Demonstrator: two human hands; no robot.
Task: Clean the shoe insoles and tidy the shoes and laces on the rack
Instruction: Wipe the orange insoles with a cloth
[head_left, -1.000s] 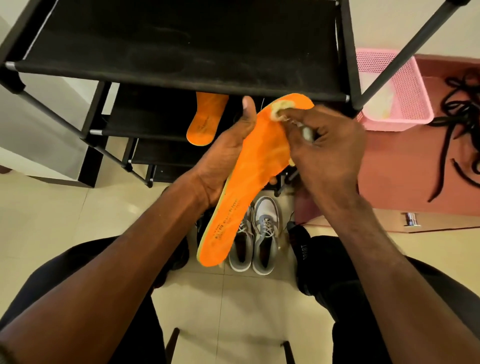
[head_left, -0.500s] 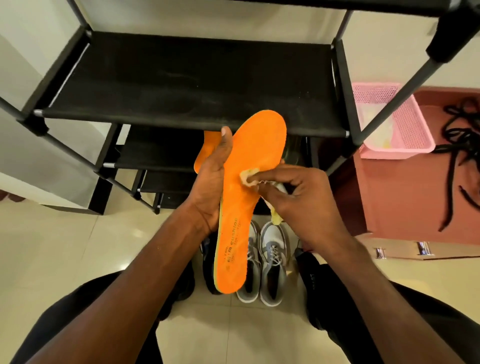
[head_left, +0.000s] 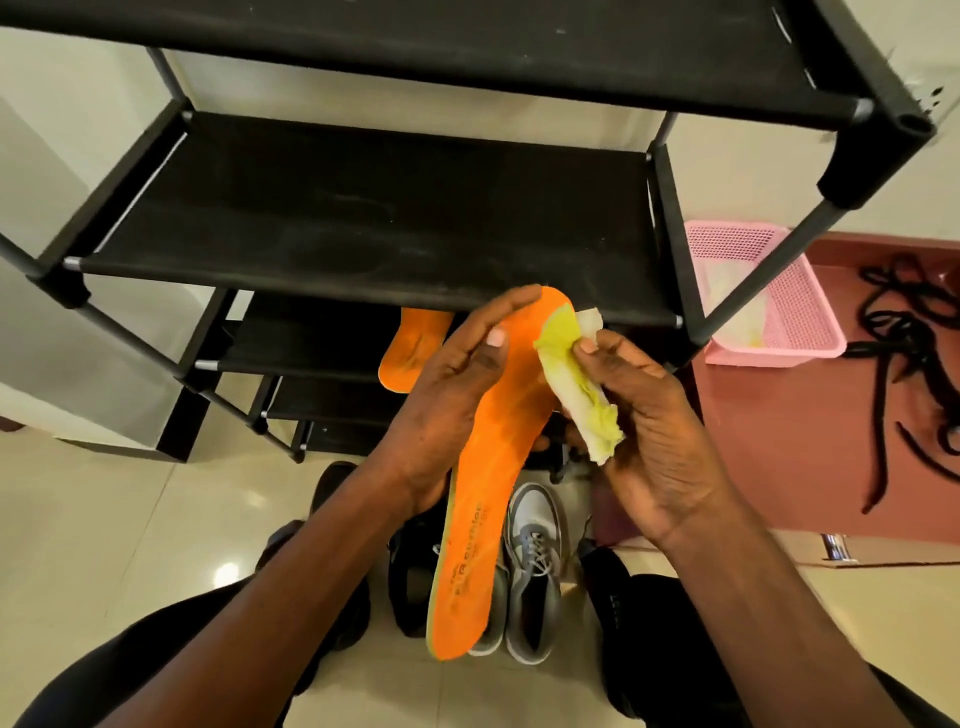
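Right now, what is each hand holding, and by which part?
The left hand grips the orange insole along its forefoot edge. The right hand pinches the yellow-stained wipe near its upper end, against the insole's toe.

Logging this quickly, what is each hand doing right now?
Left hand: holds the orange insole.
Right hand: grips the yellow-stained wipe against the insole's toe end.

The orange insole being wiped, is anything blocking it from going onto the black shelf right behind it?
Nothing visible does. The orange insole, held by the left hand, rises just in front of the shelf, whose surface shows only faint dusty marks. The right hand holds the wipe against its tip.
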